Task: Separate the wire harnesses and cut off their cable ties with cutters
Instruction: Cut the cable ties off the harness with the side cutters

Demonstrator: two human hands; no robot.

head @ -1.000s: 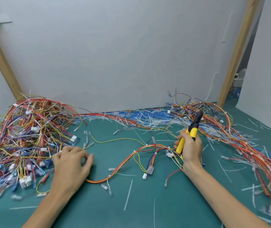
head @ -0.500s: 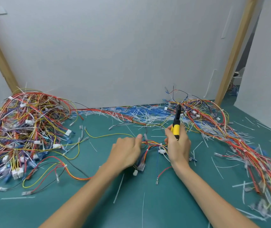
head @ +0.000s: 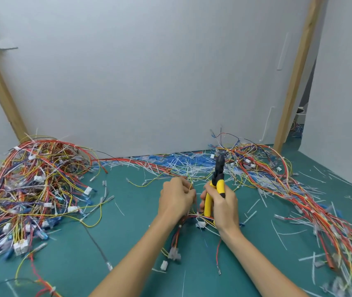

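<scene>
The cutters (head: 217, 179) stand nearly upright in the fist of the right hand (head: 222, 207), with the yellow handles down and the black head pointing up toward the wall (head: 170, 82). Just left of them, the left hand (head: 177, 200) curls round a wire harness (head: 178, 234) that trails back under both wrists. Bare counter (head: 128, 239) opens left of that hand as far as a wire heap (head: 31, 189), and another heap (head: 299, 200) crowds the right hand's far side.

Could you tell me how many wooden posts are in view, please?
2. One wooden post leans at far left above the wire heap; the other rises at right. None seems hidden.
</scene>
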